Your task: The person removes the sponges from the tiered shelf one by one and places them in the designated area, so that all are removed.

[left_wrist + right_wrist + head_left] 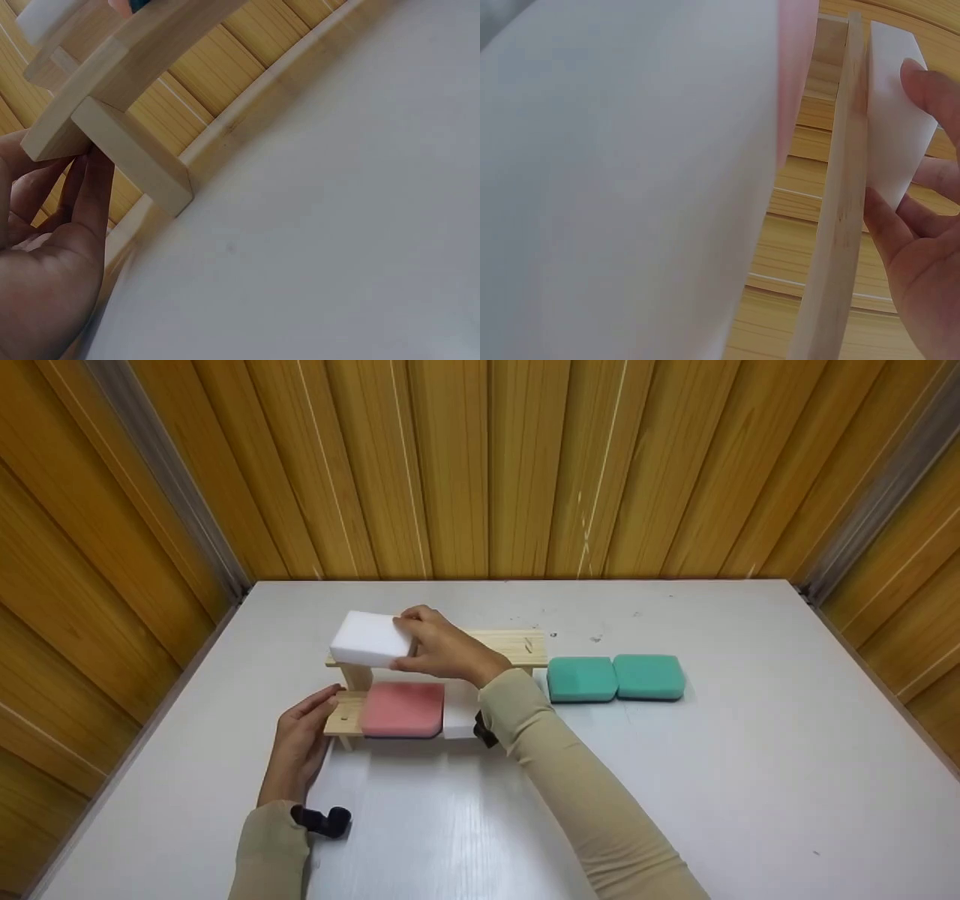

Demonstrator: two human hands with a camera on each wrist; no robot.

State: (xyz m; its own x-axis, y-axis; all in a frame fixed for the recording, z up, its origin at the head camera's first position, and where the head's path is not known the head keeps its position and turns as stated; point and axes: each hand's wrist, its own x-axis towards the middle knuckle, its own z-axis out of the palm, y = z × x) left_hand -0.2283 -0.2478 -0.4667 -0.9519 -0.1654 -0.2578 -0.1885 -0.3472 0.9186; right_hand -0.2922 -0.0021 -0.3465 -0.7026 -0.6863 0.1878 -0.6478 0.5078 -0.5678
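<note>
A two-tier wooden rack (510, 645) stands on the white table. My right hand (450, 649) holds a white sponge block (367, 639) by its right end, at the left part of the upper tier. In the right wrist view the thumb and fingers grip that block (896, 120) right beside the upper board (840, 217). On the lower tier lies a pink sponge (403, 709) with a dark underside, and next to it another white block (459, 712), partly hidden by the right arm. My left hand (300, 739) holds the left end of the lower board (90, 90).
Two green sponges (581, 679) with dark undersides lie side by side on the table (750, 780), just right of the rack. Wood-patterned walls (517, 472) enclose the table at the back and both sides. Each wrist bears a black camera strap (322, 820).
</note>
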